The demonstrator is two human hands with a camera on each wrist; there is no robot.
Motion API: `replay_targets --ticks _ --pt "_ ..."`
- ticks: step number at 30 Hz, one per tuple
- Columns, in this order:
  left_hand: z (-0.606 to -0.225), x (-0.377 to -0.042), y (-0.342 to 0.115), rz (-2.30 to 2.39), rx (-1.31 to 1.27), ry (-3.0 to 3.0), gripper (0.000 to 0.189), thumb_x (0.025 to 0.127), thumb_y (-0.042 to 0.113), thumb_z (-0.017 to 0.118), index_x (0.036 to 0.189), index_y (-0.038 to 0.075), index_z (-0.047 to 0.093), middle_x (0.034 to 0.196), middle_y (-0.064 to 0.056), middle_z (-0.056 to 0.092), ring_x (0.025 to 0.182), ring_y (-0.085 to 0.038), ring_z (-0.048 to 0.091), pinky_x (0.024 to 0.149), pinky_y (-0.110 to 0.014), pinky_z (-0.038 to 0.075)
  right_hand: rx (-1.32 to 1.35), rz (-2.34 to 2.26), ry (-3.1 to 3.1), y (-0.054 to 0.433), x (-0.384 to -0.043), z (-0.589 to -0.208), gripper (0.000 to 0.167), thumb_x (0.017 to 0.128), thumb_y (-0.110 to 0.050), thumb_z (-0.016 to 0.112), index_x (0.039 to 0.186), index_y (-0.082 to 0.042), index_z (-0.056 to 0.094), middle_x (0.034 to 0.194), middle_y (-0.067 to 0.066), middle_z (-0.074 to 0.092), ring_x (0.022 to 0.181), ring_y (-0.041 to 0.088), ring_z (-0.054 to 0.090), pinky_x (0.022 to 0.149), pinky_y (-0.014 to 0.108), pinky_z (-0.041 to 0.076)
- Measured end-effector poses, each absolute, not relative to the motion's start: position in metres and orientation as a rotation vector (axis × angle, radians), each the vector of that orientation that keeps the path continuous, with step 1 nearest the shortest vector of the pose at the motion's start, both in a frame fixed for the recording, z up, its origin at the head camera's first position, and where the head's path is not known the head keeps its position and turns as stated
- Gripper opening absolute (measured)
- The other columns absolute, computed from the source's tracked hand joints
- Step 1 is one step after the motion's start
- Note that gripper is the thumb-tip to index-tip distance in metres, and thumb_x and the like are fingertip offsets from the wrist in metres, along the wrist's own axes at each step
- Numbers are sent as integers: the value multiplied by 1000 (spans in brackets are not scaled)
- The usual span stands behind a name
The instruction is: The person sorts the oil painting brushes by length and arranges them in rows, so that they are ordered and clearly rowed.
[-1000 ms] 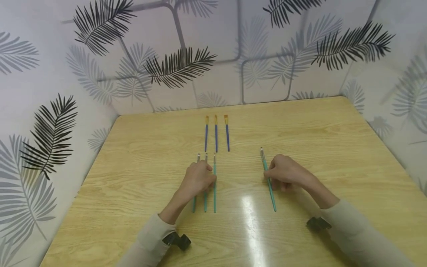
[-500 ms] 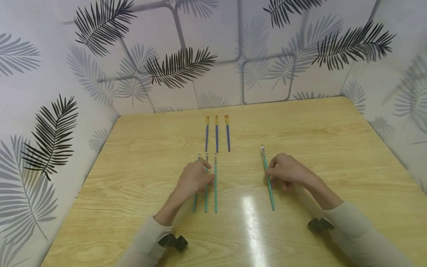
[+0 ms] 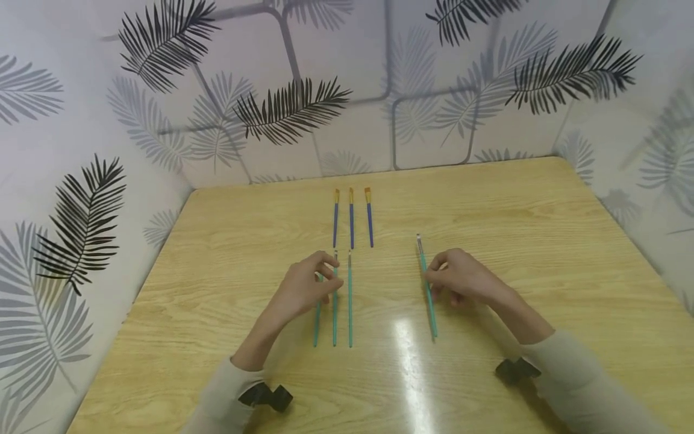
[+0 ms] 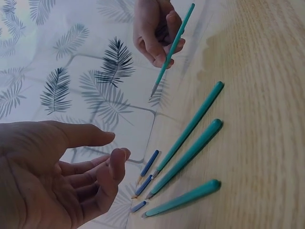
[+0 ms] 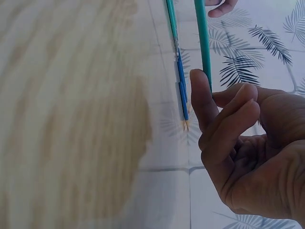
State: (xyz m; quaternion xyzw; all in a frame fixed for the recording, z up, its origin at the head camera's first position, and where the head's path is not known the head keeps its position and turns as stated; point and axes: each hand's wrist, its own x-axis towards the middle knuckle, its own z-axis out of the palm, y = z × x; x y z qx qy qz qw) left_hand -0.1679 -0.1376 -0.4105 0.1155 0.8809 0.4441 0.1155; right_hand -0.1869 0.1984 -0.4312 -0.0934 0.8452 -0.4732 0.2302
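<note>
My right hand (image 3: 461, 277) pinches a teal-handled paintbrush (image 3: 430, 301) between thumb and index finger, its bristle end pointing away from me. In the right wrist view the teal handle (image 5: 203, 43) rises from those fingertips. To the left, my left hand (image 3: 303, 286) hovers over a row of three teal paintbrushes, holding nothing. Its thumb and fingers are apart and loosely bent in the left wrist view. The rightmost teal brush (image 3: 350, 307) and the middle one (image 3: 335, 319) lie nearly parallel on the table; the leftmost teal brush (image 3: 317, 328) is partly hidden under the hand.
Three blue-handled paintbrushes lie side by side farther back, a left one (image 3: 335, 223), a middle one (image 3: 352, 220) and a right one (image 3: 370, 223). Behind the wooden table (image 3: 515, 205) stands a wall (image 3: 363, 132) with a leaf pattern.
My left hand has lifted and shifted left, its fingers spreading off the teal brushes. My right hand has moved the held paintbrush slightly left.
</note>
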Motion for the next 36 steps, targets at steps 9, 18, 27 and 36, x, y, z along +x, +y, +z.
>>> replay_targets --ticks 9,18,27,36 --pt "-406 -169 -146 1367 326 2560 35 100 19 70 132 8 63 109 -8 73 72 -34 72 57 -33 52 -300 -1402 2275 194 -184 -433 24 102 -15 63 109 7 66 76 15 73 40 8 49 40 21 38" --pt "-402 -172 -149 1421 341 2558 30 101 22 69 130 15 64 110 -7 73 72 -38 70 57 -33 50 -313 -1442 2235 183 -180 -430 22 102 -13 63 107 8 66 76 17 72 39 7 47 40 21 38" --pt "-398 -170 -151 1465 338 2551 28 101 23 69 129 17 65 110 -8 72 75 -41 70 64 -52 56 -303 -1405 2227 168 -178 -433 18 102 -12 63 103 5 67 76 16 74 36 8 46 39 22 35" --pt "-389 -170 -155 1476 386 2574 29 102 23 69 129 15 65 111 -8 73 76 -44 69 62 -45 56 -343 -1359 2252 154 -181 -431 16 101 -13 64 98 2 69 74 13 74 36 7 46 38 23 38"
